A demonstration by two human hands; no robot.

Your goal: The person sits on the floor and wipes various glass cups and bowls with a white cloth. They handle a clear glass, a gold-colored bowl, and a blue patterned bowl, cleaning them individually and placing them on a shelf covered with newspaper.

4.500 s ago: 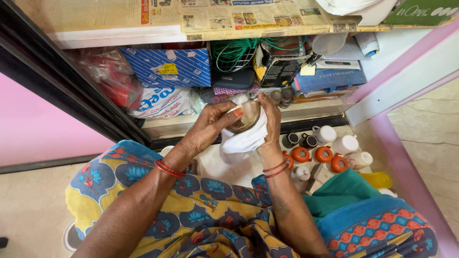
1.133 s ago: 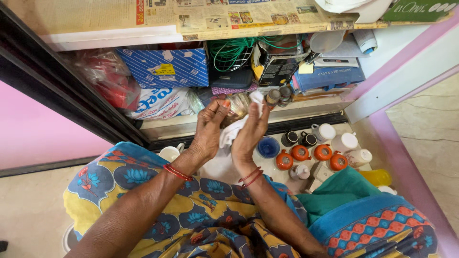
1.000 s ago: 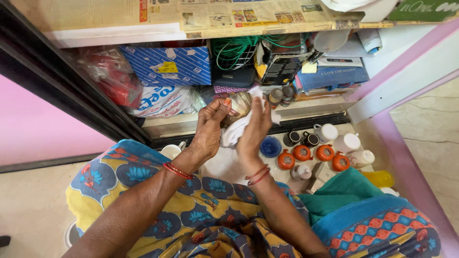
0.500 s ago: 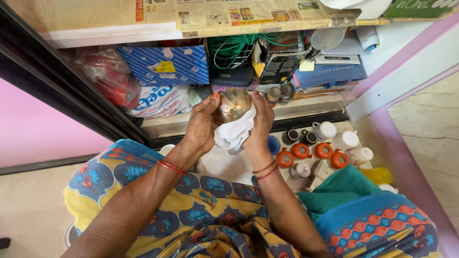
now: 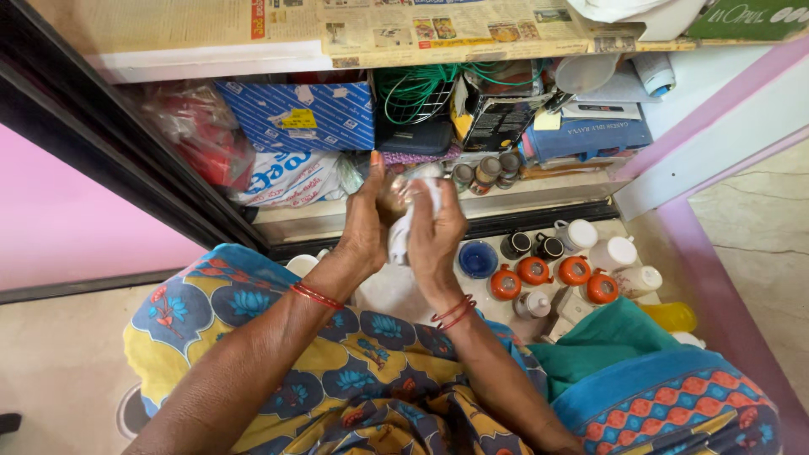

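Jars (image 5: 552,270) right of hands, prob. floor

White cloth (image 5: 403,232), orange lids (image 5: 552,278), blue box (image 5: 299,114), yellow-and-blue floral garment (image 5: 278,362).

Both hands are up before the open cupboard: the left hand (image 5: 364,221) cups a small shiny metal vessel (image 5: 393,192), and the right hand (image 5: 436,232) presses a white cloth (image 5: 404,229) against it. Red bangles (image 5: 316,296) ring each wrist. On the floor just beside them stand orange-lidded jars (image 5: 552,274), white bottles (image 5: 613,252) and a blue bowl (image 5: 478,258).
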